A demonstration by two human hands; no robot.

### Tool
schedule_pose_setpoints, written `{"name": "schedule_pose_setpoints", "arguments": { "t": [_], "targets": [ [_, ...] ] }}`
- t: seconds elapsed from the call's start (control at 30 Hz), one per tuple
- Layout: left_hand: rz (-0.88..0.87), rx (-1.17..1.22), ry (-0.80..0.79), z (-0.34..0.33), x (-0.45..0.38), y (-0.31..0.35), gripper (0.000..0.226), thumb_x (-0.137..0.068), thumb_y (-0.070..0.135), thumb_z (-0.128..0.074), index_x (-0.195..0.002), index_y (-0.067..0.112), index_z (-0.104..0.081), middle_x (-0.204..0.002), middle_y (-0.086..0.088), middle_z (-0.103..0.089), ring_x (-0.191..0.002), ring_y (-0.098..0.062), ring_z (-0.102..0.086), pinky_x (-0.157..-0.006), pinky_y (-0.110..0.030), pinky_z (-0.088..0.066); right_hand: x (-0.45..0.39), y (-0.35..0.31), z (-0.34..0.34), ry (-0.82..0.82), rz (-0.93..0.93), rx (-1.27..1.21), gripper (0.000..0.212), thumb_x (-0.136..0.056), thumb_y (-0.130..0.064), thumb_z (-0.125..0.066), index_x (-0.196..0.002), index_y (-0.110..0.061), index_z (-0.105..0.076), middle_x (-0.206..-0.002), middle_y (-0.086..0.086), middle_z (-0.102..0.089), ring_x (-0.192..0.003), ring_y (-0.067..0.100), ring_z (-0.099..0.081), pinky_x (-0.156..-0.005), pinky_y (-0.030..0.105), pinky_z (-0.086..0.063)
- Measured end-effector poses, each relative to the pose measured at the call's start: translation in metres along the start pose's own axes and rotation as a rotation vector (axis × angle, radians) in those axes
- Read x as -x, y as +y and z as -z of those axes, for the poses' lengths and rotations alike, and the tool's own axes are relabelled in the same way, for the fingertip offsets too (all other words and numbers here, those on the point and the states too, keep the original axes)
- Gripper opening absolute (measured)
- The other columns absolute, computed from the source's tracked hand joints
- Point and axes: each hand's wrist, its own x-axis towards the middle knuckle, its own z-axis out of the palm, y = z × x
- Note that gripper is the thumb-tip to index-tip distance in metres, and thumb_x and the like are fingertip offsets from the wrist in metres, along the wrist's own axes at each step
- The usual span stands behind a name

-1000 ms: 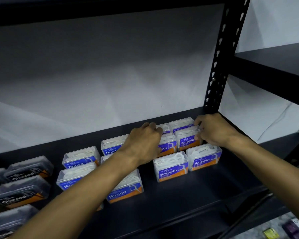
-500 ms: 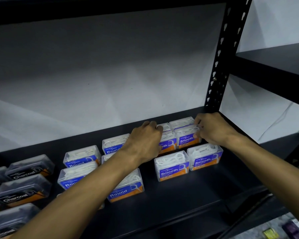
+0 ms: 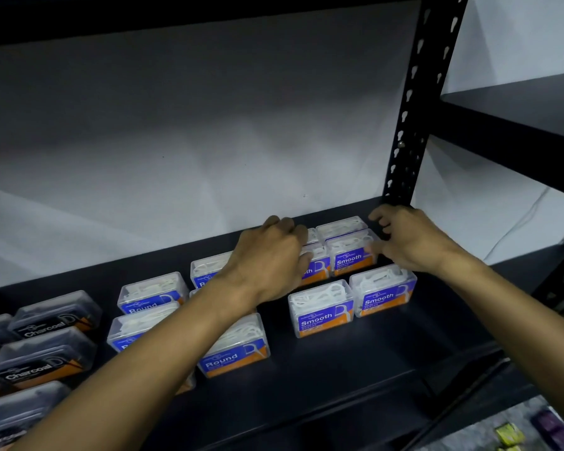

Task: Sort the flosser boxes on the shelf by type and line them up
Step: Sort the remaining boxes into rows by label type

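Clear flosser boxes lie on the black shelf [image 3: 355, 362] in groups. Blue-and-orange Smooth boxes sit at the right, two in front [image 3: 321, 309] [image 3: 383, 292] and more behind. My left hand [image 3: 271, 258] curls over the left Smooth box [image 3: 316, 268] of the second row and hides most of it. My right hand [image 3: 411, 239] is beside the right Smooth box [image 3: 350, 257] of that row; its thumb touches the box's right side and its fingers hang loosely curled by the back box [image 3: 339, 224]. Round boxes [image 3: 235, 348] lie under my left forearm.
Dark Charcoal boxes [image 3: 43, 359] fill the shelf's left end. A black perforated upright [image 3: 411, 118] stands just behind my right hand, with a white wall behind the shelf. Another black shelf [image 3: 518, 105] is at the upper right. Small items lie on the floor at the bottom right.
My right hand has come off the top of the second-row Smooth box and shifted slightly right; only its thumb still touches. My left hand and the boxes have hardly moved.
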Motion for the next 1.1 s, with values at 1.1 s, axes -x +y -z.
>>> {"name": "schedule_pose_setpoints", "arguments": {
  "t": [1.1],
  "targets": [
    [0.047,-0.235,0.060,-0.040,0.044,0.070,0.064,-0.035,0.016,-0.089,-0.095,0.006,-0.069,-0.086,-0.012,-0.063,-0.077,-0.025,-0.061,-0.038,-0.028,-0.043,0.060,0.042,-0.082,0.434,0.335,0.038,0.064,-0.067,-0.013,-0.084,-0.125,-0.010,-0.058,-0.127,0.017,-0.048,-0.109,0.032,-0.055,-0.060,0.042,-0.059]
  ]
}}
